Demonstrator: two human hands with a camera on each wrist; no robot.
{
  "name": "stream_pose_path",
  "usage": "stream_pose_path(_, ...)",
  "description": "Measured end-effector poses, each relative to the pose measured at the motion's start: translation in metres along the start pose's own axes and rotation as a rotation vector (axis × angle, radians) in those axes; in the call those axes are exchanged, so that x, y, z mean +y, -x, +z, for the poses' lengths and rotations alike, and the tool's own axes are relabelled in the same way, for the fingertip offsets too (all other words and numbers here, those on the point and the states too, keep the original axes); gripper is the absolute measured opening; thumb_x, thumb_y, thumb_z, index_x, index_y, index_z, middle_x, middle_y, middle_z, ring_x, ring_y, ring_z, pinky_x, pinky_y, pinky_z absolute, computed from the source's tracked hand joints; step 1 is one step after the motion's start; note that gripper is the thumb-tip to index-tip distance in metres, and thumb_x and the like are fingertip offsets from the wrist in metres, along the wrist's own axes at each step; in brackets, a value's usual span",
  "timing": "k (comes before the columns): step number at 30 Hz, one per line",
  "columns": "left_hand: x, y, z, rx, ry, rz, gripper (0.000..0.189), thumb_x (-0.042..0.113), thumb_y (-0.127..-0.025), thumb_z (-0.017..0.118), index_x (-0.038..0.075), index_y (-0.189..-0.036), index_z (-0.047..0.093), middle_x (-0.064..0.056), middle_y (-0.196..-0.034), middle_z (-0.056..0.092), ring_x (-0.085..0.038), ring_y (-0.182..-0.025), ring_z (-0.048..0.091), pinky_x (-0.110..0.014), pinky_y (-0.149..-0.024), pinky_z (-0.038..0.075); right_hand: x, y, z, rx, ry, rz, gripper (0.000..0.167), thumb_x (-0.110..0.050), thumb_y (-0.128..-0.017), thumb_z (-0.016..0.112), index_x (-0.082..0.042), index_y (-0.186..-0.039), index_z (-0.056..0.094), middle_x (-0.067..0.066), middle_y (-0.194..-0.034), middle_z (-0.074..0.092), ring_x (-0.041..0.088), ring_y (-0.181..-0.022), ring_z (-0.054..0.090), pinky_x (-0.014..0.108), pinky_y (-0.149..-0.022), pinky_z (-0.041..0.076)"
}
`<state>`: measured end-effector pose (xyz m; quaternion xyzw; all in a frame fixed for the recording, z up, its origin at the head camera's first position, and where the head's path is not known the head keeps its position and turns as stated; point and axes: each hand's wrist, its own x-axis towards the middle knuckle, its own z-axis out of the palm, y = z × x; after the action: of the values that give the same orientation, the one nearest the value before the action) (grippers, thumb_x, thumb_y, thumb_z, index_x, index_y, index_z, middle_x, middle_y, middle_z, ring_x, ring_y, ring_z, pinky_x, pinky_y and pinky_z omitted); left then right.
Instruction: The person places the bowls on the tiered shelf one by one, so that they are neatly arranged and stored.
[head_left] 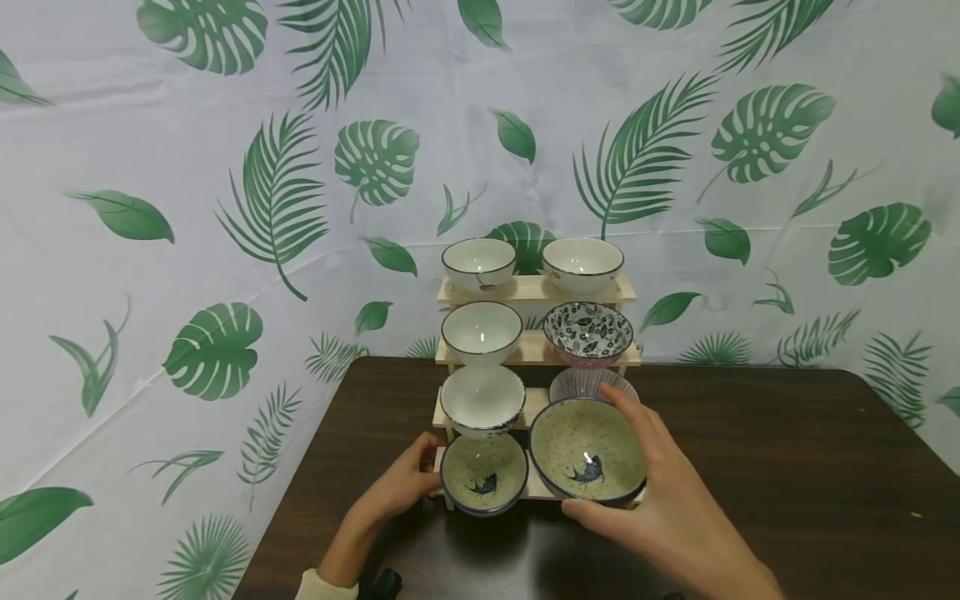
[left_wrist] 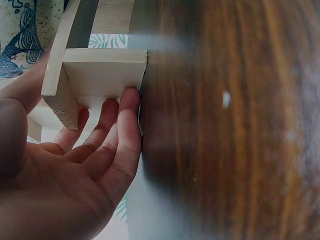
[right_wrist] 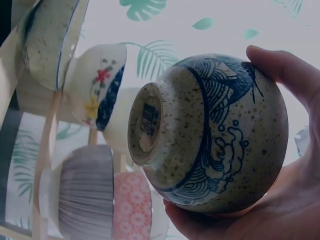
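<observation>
My right hand (head_left: 660, 492) holds a speckled bowl (head_left: 585, 450) by its rim, thumb on the near side and fingers on the far side. This bowl hangs above the lower right of the stepped wooden rack (head_left: 536, 408), partly hiding a striped bowl (head_left: 581, 383). Its blue wave pattern and raised foot face the right wrist view. My left hand (head_left: 408, 479) grips the left end of the rack's lowest shelf (left_wrist: 105, 75), with its thumb and fingers on opposite sides of the wood. Beside that hand, a matching speckled bowl (head_left: 483, 475) sits on the lowest shelf.
More bowls stand on the higher shelves: two white dark-rimmed bowls (head_left: 478, 265) on top, a white bowl (head_left: 482, 333) and a black-patterned bowl (head_left: 588, 332) below, then another white bowl (head_left: 483, 400). The rack stands on a dark wooden table (head_left: 750, 450) before a leaf-print cloth (head_left: 525, 100).
</observation>
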<state>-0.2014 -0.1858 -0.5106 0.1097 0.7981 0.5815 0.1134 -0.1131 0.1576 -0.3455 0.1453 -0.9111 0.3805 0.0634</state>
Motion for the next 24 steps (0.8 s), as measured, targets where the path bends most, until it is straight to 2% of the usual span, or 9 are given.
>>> stream_pose_path(8, -0.001, 0.000, 0.001, 0.005, -0.018, -0.012, 0.044, 0.012, -0.093, 0.071, -0.004, -0.127, 0.048, -0.021, -0.117, 0.060, -0.017, -0.078, 0.058, -0.032, -0.063, 0.053, -0.002, 0.003, 0.013, -0.031, -0.033, -0.039, 0.107, -0.060, -0.071, 0.090, -0.048, -0.156, 0.026, 0.005, -0.147, 0.045, 0.031, -0.122, 0.056, 0.048, -0.085, 0.053)
stream_pose_path(13, 0.002, 0.000, 0.002, 0.004, -0.018, -0.012, 0.045, 0.013, -0.093, 0.071, -0.004, -0.128, 0.047, -0.021, -0.115, 0.060, -0.017, -0.077, 0.058, -0.032, -0.064, 0.052, -0.004, 0.004, 0.017, -0.069, -0.039, -0.016, 0.107, -0.063, -0.071, 0.088, -0.046, -0.156, 0.027, 0.005, -0.150, 0.044, 0.032, -0.125, 0.054, 0.051, -0.088, 0.054)
stream_pose_path(18, 0.003, 0.002, 0.001, 0.003, -0.004, -0.006, 0.045, 0.013, -0.094, 0.071, -0.005, -0.128, 0.047, -0.020, -0.113, 0.059, -0.015, -0.077, 0.058, -0.031, -0.063, 0.053, -0.005, 0.007, 0.020, -0.087, -0.034, -0.002, 0.106, -0.065, -0.072, 0.087, -0.049, -0.156, 0.024, 0.004, -0.155, 0.040, 0.035, -0.131, 0.053, 0.057, -0.090, 0.052)
stream_pose_path(24, 0.003, 0.004, 0.000, 0.004, 0.014, 0.005, 0.045, 0.011, -0.094, 0.071, -0.006, -0.127, 0.046, -0.020, -0.113, 0.060, -0.016, -0.076, 0.058, -0.031, -0.062, 0.052, -0.004, 0.008, 0.024, -0.098, -0.026, 0.032, 0.106, -0.065, -0.071, 0.087, -0.052, -0.155, 0.023, 0.005, -0.156, 0.039, 0.035, -0.129, 0.053, 0.054, -0.088, 0.053)
